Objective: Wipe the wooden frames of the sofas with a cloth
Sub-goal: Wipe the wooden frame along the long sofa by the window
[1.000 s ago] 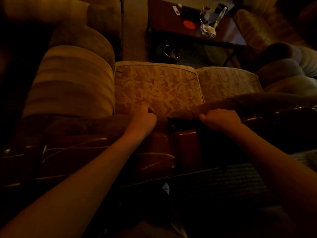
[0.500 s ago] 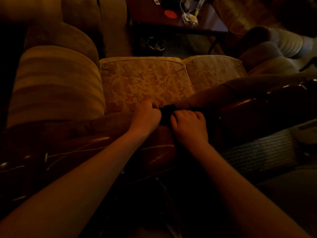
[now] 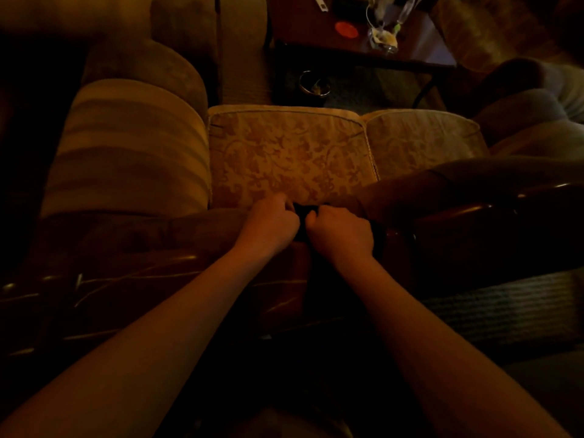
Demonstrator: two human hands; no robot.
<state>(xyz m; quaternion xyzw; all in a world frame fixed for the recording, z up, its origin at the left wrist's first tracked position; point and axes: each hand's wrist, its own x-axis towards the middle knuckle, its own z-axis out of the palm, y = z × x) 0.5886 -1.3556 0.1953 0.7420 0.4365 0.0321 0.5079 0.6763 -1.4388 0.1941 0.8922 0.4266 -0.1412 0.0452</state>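
I look down over the back of a sofa in dim light. Its glossy dark wooden frame (image 3: 132, 279) runs along the top of the backrest from left to right. A dark cloth (image 3: 302, 213) lies on the frame at the middle, mostly hidden between my hands. My left hand (image 3: 271, 224) and my right hand (image 3: 343, 230) are side by side, both with fingers closed on the cloth. Beyond them lie the floral seat cushions (image 3: 290, 153).
A striped armrest (image 3: 126, 147) bulges at the left. A dark wooden coffee table (image 3: 357, 30) with a glass bowl and a red disc stands beyond the sofa, with a small bin (image 3: 314, 86) beneath it. Another sofa (image 3: 531, 99) is at the right. Carpet (image 3: 505, 311) lies behind the backrest.
My right hand has slid left along the frame with the cloth until it sits beside my left hand. Its fingers have curled shut. The view has shifted slightly.
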